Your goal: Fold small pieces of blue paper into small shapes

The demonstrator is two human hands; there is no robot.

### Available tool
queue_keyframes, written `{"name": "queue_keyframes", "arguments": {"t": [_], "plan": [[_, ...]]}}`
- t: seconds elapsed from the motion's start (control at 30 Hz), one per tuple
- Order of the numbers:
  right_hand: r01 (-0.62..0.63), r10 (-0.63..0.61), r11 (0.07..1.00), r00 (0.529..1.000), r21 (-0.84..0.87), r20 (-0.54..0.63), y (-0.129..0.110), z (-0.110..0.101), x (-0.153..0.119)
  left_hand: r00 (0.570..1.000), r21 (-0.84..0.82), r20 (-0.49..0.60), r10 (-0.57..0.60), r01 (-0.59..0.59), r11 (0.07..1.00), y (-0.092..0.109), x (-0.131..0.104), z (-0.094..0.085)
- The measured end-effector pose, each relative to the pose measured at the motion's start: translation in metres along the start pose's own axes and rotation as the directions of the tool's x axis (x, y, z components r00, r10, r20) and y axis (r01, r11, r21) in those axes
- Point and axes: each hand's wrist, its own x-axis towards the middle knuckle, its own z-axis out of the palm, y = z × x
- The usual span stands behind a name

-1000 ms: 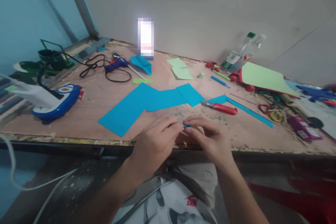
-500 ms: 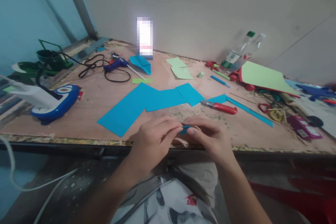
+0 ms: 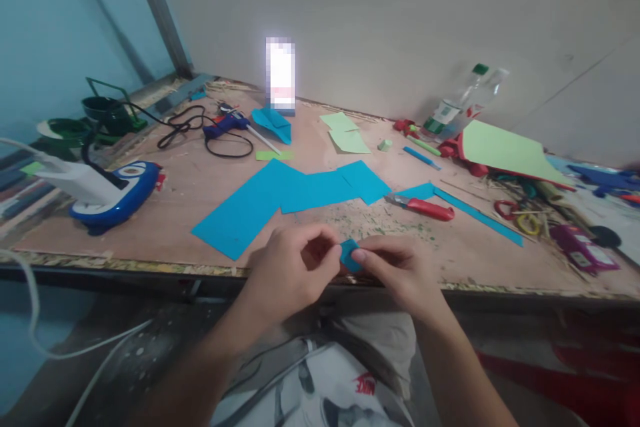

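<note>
A small blue paper piece [image 3: 350,257] is held between both hands over the table's front edge. My left hand [image 3: 300,263] pinches its left side with thumb and fingertips. On its right side, my right hand [image 3: 395,267] grips it, the thumb lying on its face. Behind the hands lie large blue paper sheets [image 3: 320,190], partly overlapping. A red-handled cutter [image 3: 431,209] rests at their right end, beside a long blue strip [image 3: 480,217].
A blue glue gun [image 3: 227,123] with a black cord, a lit phone [image 3: 282,73] and green paper pieces [image 3: 350,141] are farther back. A power strip [image 3: 117,197] stands left. Bottles [image 3: 443,117], a purple box [image 3: 583,247] and green paper [image 3: 510,150] are on the right.
The small blue piece has turned so that more of its flat face shows. My left fingers have curled into a rounder pinch. The whole view has shifted slightly.
</note>
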Motion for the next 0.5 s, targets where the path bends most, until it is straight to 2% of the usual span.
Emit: {"name": "queue_keyframes", "arguments": {"t": [0.1,0.17,0.23,0.3,0.37,0.5], "plan": [[0.049,-0.047,0.999,0.995,-0.023,0.093,-0.006,0.001,0.001,0.992,0.021,0.119,-0.043,0.04,0.999,-0.001,0.001,-0.003],[0.042,-0.039,0.999,0.991,-0.019,0.127,-0.009,0.001,0.002,0.99,0.022,0.138,-0.042,0.039,0.999,-0.002,0.001,-0.003],[0.028,-0.024,0.999,0.991,-0.027,0.131,-0.01,0.001,0.002,0.995,0.003,0.098,-0.022,0.022,1.0,-0.002,-0.001,-0.002],[0.017,-0.014,1.0,0.993,-0.024,0.121,-0.01,0.001,0.002,1.0,-0.06,0.015,-0.027,0.028,0.998,-0.002,-0.003,-0.001],[0.008,-0.007,1.0,0.994,-0.011,0.112,-0.008,0.0,0.002,0.996,-0.159,-0.049,-0.069,0.061,0.985,-0.002,-0.005,0.0],[-0.011,0.01,1.0,0.996,0.003,0.087,-0.007,-0.001,0.002,0.982,-0.306,-0.11,-0.155,0.115,0.945,-0.004,-0.01,0.0]]}}
